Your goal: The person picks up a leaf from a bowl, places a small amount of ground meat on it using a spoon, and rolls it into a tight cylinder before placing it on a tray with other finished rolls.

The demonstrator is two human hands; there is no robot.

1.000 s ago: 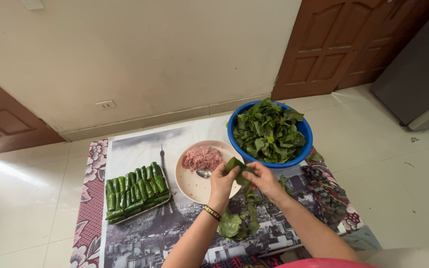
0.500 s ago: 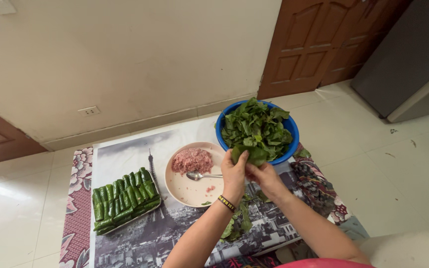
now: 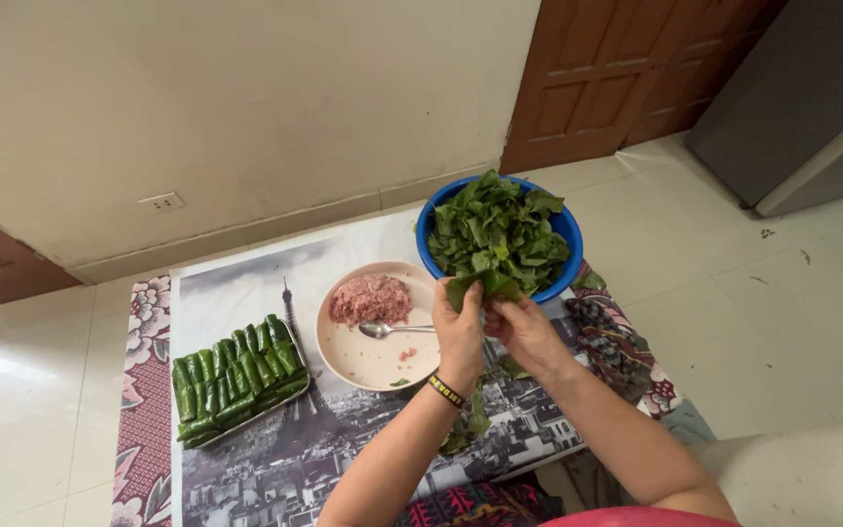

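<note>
Both hands meet over the near rim of the round blue plastic bowl [image 3: 566,256], and together they pinch one broad dark-green leaf [image 3: 483,287]. The left hand [image 3: 461,332] closes its grip on the leaf's left side, the thumb and fingers folded around the edge; the right hand [image 3: 522,330] holds the right side in the same narrow pinch. The leaf is glossy, veined and slightly creased, its top edge curling up just above the fingertips and touching the heap of loose green leaves [image 3: 500,229] that fills the bowl directly beyond the grip.

A black wristband with yellow marks [image 3: 446,390] sits on the left wrist, below the grip. Left of the grip lies a shallow cream plate [image 3: 368,363] with a mound of pink minced meat [image 3: 371,298] and a metal spoon [image 3: 392,330] whose handle points toward the left hand. Farther left, well apart, a tray of tightly rolled green leaf parcels [image 3: 238,381] rests in rows. Under the forearms, a few stray leaves [image 3: 468,429] lie on the printed grey cityscape mat [image 3: 246,283] that covers the floor.
</note>
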